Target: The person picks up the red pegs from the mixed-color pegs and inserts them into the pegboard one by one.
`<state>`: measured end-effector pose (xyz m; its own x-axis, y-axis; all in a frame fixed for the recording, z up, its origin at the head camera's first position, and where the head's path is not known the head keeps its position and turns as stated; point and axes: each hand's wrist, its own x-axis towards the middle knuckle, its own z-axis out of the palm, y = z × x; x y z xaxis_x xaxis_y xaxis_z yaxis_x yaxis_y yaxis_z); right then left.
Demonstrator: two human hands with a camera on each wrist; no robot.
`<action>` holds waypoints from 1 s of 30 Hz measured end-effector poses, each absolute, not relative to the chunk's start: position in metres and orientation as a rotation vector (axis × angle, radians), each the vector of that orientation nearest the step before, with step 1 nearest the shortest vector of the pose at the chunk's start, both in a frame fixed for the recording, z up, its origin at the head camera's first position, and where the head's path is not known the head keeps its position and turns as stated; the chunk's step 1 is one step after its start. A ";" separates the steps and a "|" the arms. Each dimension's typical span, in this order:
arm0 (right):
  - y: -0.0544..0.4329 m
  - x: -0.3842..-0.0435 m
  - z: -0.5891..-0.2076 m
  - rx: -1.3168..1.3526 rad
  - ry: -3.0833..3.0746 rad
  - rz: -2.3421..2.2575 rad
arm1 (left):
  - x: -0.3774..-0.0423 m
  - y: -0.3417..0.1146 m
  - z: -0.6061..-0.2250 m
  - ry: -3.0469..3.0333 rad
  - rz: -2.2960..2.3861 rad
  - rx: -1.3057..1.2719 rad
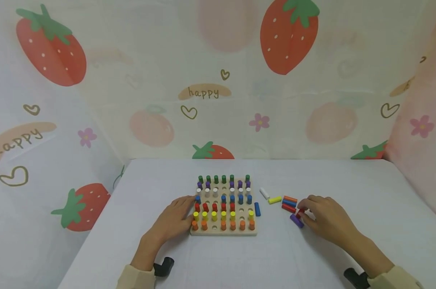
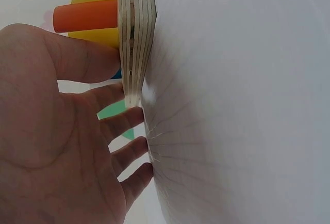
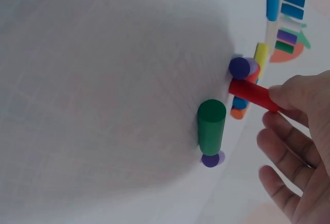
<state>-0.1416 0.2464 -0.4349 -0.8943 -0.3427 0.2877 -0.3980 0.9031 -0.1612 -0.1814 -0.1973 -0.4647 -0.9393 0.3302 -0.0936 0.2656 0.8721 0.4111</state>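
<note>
My right hand (image 1: pixel 330 220) pinches a red peg (image 3: pixel 252 94) between thumb and index finger, low over the tabletop. Right by it lie a purple peg (image 1: pixel 296 221), another red peg (image 1: pixel 288 208) and an orange peg (image 1: pixel 290 198). At the left side of a wooden pegboard (image 1: pixel 223 234), my left hand (image 1: pixel 172 218) touches the edge with its thumb and extended fingers. Rows of upright pegs fill most of the board: green, purple, white, blue, red, yellow and orange from back to front. Several holes show bare, among them two at the right of the red row.
A blue peg (image 1: pixel 257 209) lies close beside the board's right edge. Farther right are a white peg (image 1: pixel 264 193) and a yellow peg (image 1: pixel 274 199). In the right wrist view, a green peg (image 3: pixel 210 126) lies near the right hand. Printed cloth walls surround the white table.
</note>
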 end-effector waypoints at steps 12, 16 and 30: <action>0.241 -0.143 -0.435 0.604 -2.705 0.334 | -0.183 -0.199 -0.464 2.880 0.614 0.462; 0.238 -0.144 -0.434 0.612 -2.697 0.341 | -0.184 -0.198 -0.464 2.890 0.611 0.476; 0.227 -0.150 -0.424 0.639 -2.706 0.356 | -0.183 -0.198 -0.466 2.874 0.601 0.448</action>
<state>-0.1499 0.2267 -0.4245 -0.8423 -0.3856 0.3767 -0.4699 0.8676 -0.1625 -0.1829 -0.1978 -0.4663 -0.9402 0.3244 -0.1038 0.2555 0.8734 0.4146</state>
